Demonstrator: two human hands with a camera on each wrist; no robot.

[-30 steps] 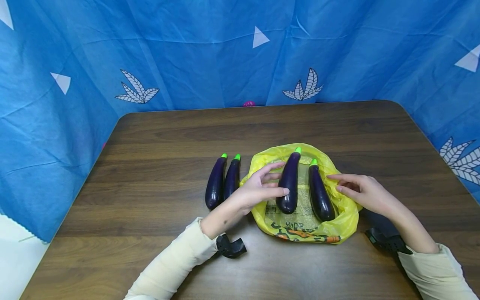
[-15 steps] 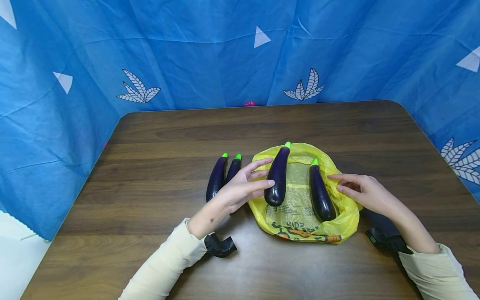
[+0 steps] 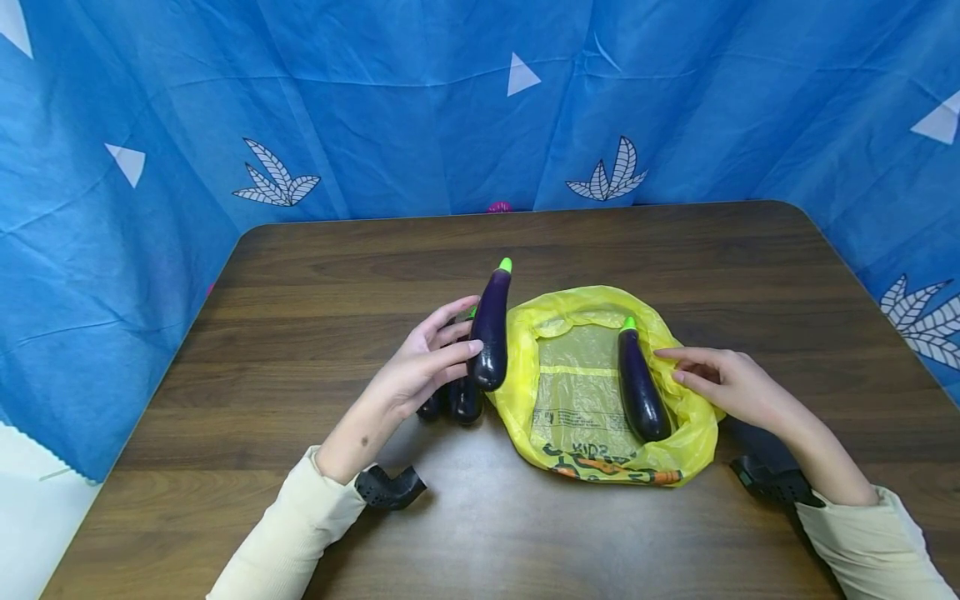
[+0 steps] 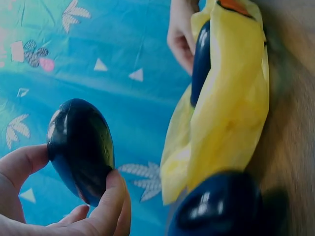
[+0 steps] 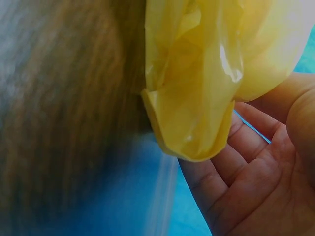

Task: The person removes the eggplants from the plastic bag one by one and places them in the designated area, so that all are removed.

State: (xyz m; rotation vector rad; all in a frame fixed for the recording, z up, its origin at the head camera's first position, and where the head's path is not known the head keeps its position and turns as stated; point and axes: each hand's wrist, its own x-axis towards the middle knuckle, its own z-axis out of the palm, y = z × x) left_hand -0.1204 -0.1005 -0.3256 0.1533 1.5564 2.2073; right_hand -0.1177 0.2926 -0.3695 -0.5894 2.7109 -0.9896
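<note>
In the head view my left hand [image 3: 420, 360] grips a dark purple eggplant [image 3: 491, 333] with a bright green tip, thumb on one side and fingers on the other. It is held up left of a yellow plastic bag [image 3: 525, 342], its tip pointing away. Below that hand, two more eggplants lie side by side on the table, partly hidden; the nearer one [image 3: 467, 403] shows its round end. Another eggplant [image 3: 641, 392] lies inside the open bag. My right hand [image 3: 738, 387] pinches the bag's right rim, and the right wrist view shows the yellow plastic [image 5: 192, 118] between thumb and fingers.
The brown wooden table [image 3: 322, 275] extends around the bag on all sides. Behind it hangs a blue cloth [image 3: 420, 108] with white leaf and triangle prints. A black device [image 3: 390, 487] is strapped at the left wrist, another [image 3: 772, 483] at the right.
My left hand has carried the eggplant up and leftward out of the bag, to above the two on the table. The right hand stays at the rim.
</note>
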